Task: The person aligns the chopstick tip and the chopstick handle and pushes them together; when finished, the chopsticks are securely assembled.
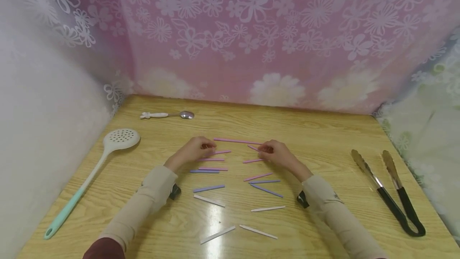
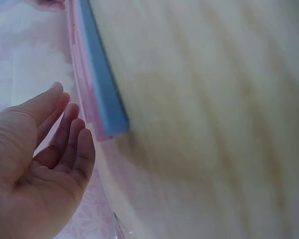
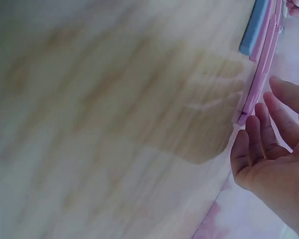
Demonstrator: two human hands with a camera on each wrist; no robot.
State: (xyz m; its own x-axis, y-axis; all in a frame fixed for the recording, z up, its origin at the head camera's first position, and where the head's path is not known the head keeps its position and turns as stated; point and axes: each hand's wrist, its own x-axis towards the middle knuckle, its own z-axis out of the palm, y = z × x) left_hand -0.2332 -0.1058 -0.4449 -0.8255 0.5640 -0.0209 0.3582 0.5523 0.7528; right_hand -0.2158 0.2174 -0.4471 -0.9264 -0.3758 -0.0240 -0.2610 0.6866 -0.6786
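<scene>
obscuring pink sticks (image 1: 253,161) partly, left hand (image 1: 194,150), right hand (image 1: 279,154), contact unclear

The left sleeve (image 1: 134,213) is beige and softly creased, with dark maroon cloth (image 1: 106,249) toward the elbow. The right sleeve (image 1: 339,219) is the same plain beige, wrinkled near the cuff. A small, black, blocky left wrist camera (image 1: 175,192) and a matching right wrist camera (image 1: 302,200) sit on the inner sides. The left hand (image 1: 194,150) and right hand (image 1: 278,154) are bare.

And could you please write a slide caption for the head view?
Left hand and right hand beside pink sticks on a wood-grain table, between a perforated skimmer and black-handled tongs.
</scene>
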